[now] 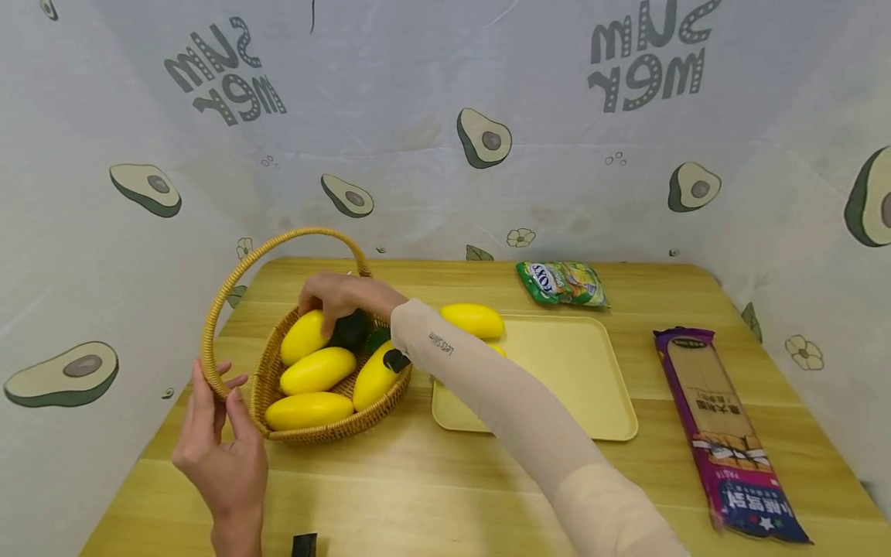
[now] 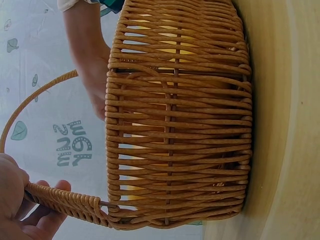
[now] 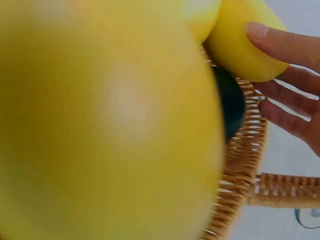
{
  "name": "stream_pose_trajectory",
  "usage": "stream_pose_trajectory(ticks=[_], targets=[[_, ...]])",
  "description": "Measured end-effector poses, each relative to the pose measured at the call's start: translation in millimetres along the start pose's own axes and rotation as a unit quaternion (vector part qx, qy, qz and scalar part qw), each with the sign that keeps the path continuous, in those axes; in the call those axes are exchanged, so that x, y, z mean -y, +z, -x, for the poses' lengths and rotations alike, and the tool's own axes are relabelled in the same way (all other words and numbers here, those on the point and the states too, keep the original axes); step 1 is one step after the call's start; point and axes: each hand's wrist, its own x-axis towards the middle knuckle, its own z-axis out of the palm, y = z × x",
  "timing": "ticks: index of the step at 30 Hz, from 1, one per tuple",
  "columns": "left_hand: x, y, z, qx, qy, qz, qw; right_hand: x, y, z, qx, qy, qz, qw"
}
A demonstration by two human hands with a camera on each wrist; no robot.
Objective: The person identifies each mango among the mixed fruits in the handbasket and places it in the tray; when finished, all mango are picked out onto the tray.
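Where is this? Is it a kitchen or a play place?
Probably a small set-up table corner, not a real kitchen. A wooden table stands inside avocado-printed cloth walls, with a wicker basket of yellow fruit, a yellow tray and a noodle packet laid out on it.

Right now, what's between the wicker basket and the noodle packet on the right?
Head view: a yellow tray lies between the wicker basket and the noodle packet, with the right forearm crossing it.

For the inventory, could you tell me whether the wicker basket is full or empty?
Nearly full: the basket holds four yellow mangoes and something dark.
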Motion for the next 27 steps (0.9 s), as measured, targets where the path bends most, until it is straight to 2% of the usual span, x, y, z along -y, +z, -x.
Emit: stream_pose_trajectory(ticks=[6,12,17,23,27], targets=[[-1.2,-0.3,0.1,-0.002,0.001,-0.002,1.0000,9,-13,16.4,-0.010,-0.014,-0.010,0.9998],[-1.8,0.0,0.4,0.000,-0.001,-0.006,1.0000,19,-26,42.9,-0.023,-0.029,0.036,0.9987],[-1.2,0.5,1.1,-0.004,0.000,0.000,1.0000,23,-36,71.2,-0.034,-0.057,0.051,0.9965],[-1.2,0.9,1.6,-0.005,-0.001,0.004,1.0000,21,-42,110.2,-0.031,-0.063,0.023,0.9973],[-1.5,-0.1,1.0,-0.006,-0.002,0.003,1.0000,13,-41,133.3,-0.044,-0.071,0.006,0.9965]])
